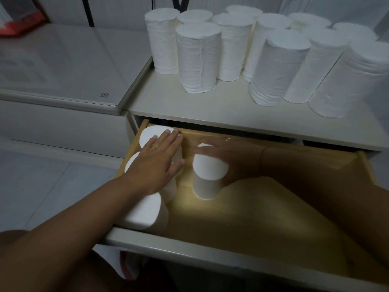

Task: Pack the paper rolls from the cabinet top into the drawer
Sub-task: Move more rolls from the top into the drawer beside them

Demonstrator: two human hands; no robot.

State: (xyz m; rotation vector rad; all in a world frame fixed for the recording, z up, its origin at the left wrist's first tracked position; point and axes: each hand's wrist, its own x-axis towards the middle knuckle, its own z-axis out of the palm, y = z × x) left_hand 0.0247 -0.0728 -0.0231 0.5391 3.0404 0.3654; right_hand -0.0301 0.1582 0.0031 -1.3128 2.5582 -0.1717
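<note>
Your left hand [162, 163] lies flat, fingers spread, on rolls standing along the drawer's [242, 211] left wall. Your right hand [229, 159] grasps an upright roll [207, 180] mid-drawer. More rolls [263, 53] stand on the cabinet top [210, 104].

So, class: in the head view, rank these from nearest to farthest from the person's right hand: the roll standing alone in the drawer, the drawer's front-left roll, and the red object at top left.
From the right hand:
1. Lone roll, under the fingers, mid-drawer.
2. Front-left roll, drawer's near left corner.
3. Red object, far top left.
</note>
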